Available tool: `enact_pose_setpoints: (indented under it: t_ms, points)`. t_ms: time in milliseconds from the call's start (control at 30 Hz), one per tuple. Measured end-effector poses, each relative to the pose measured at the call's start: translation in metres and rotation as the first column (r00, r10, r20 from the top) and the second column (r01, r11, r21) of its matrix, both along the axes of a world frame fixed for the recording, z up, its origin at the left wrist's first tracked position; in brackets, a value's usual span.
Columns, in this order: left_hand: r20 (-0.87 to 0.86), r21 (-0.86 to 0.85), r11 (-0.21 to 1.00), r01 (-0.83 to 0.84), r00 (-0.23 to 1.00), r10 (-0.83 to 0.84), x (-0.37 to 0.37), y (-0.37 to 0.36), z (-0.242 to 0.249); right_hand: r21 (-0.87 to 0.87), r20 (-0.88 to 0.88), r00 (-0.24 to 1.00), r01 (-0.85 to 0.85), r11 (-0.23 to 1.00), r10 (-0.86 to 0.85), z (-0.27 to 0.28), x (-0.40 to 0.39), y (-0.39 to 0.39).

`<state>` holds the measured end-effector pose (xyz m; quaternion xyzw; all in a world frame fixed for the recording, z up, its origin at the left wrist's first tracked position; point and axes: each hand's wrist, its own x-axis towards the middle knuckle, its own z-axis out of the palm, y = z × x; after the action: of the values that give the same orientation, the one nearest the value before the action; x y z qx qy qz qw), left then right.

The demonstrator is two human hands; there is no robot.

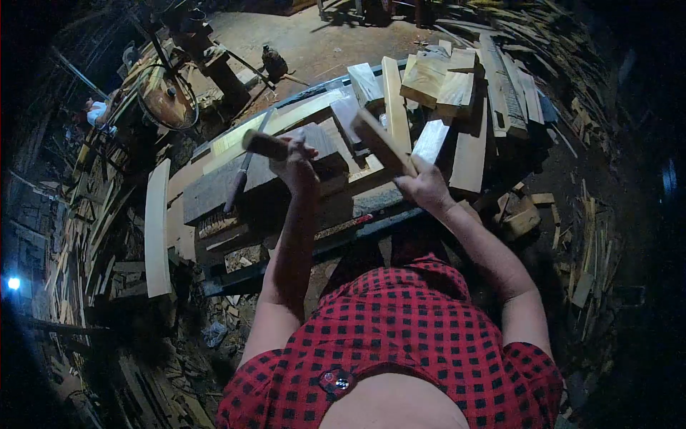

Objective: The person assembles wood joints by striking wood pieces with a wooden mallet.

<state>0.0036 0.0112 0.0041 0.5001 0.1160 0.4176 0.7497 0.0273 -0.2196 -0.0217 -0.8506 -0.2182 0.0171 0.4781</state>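
Note:
My left hand [294, 166] is closed around a short, thick brown piece of wood [264, 145], with its blunt pale end pointing left. My right hand [426, 187] grips the lower end of a flat wooden piece [380, 139] that slants up and to the left. Both hands are raised over the workbench. Below my left hand, a wide dark board [221, 193] lies across the bench, and a long tool with a dark handle [236, 189] rests over it. A pale wood block [431, 141] lies just beyond my right hand.
Wood blocks [429, 77] are stacked at the bench's far right, beside long planks [470, 154]. A pale board [157, 236] juts out at the left. A large wheel [168, 96] of a machine stands far left. Scrap wood [518, 211] covers the floor around.

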Motion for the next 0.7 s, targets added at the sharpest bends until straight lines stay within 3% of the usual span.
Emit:
enact_pose_setpoints:
  t_ms: [33, 67, 133, 200, 267, 433, 500, 700]
  points:
    - [0.055, -0.078, 0.995, -0.063, 0.996, 0.068, -0.001, 0.002, 0.003, -0.111, -0.027, 0.999, 0.024, 0.994, -0.027, -0.021, 0.003, -0.002]
    - [0.048, -0.078, 0.995, -0.067, 0.996, 0.071, -0.003, 0.003, 0.006, -0.111, -0.034, 0.999, 0.02, 0.994, -0.024, -0.032, 0.003, -0.004]
    - [0.077, 0.066, 0.998, -0.02, 0.997, 0.015, -0.006, 0.002, 0.017, -0.054, -0.141, 0.99, -0.007, 0.999, -0.001, -0.052, 0.003, -0.006]
    - [-0.009, 0.071, 0.996, -0.045, 0.999, 0.045, -0.005, -0.004, 0.02, -0.098, -0.133, 0.991, 0.008, 0.995, -0.021, -0.076, 0.011, -0.008]
    - [-0.013, 0.137, 0.99, 0.035, 0.999, -0.034, -0.002, -0.009, 0.016, 0.066, -0.278, 0.96, 0.011, 0.998, 0.007, -0.083, 0.016, -0.01]
    - [-0.09, 0.235, 0.966, 0.105, 0.992, -0.086, -0.001, -0.022, 0.011, 0.157, -0.306, 0.949, -0.029, 0.987, 0.077, -0.089, 0.02, -0.017]
    - [-0.136, 0.258, 0.938, 0.232, 0.97, -0.202, 0.0, -0.023, 0.012, 0.167, -0.311, 0.947, -0.029, 0.986, 0.081, -0.086, 0.017, -0.016]
    - [-0.116, 0.362, 0.895, 0.261, 0.965, -0.235, 0.006, -0.025, 0.013, 0.123, -0.286, 0.956, -0.026, 0.992, 0.061, -0.083, 0.018, -0.016]
